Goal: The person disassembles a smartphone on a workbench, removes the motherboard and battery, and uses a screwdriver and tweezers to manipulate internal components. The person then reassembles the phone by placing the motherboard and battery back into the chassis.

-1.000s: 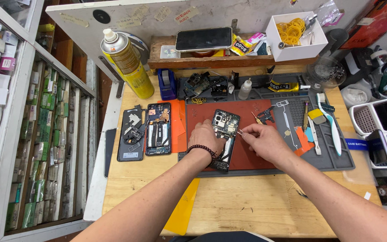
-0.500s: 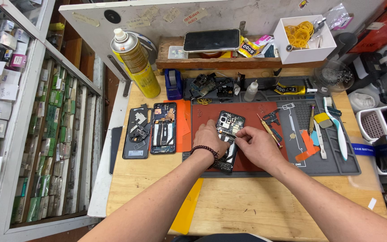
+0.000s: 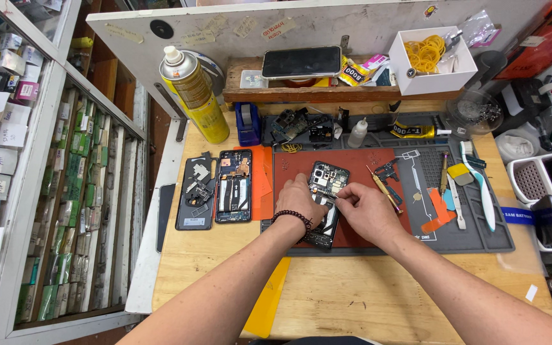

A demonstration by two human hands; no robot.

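An opened black smartphone with its circuit board exposed (image 3: pixel 327 191) lies on a dark red rubber repair mat (image 3: pixel 359 167) at the middle of the wooden workbench (image 3: pixel 352 294). The left hand (image 3: pixel 299 201), a dark bead bracelet at its wrist, rests curled on the phone's left edge. The right hand (image 3: pixel 367 209) pinches a small part against the board from the right. Left of the mat lie two more dismantled black phone shells (image 3: pixel 215 188); a yellow spray can (image 3: pixel 194 92) stands far left.

We work at a light wooden bench (image 3: pixel 365 300), and a grey repair mat (image 3: pixel 474 223) with a red centre lies on it. Left of the mat on the wood lie two opened phones (image 3: pixel 215 188), an orange sheet (image 3: pixel 260 182) and a yellow spray can (image 3: pixel 196 96). A white box of rubber bands (image 3: pixel 432 67) stands at the back.
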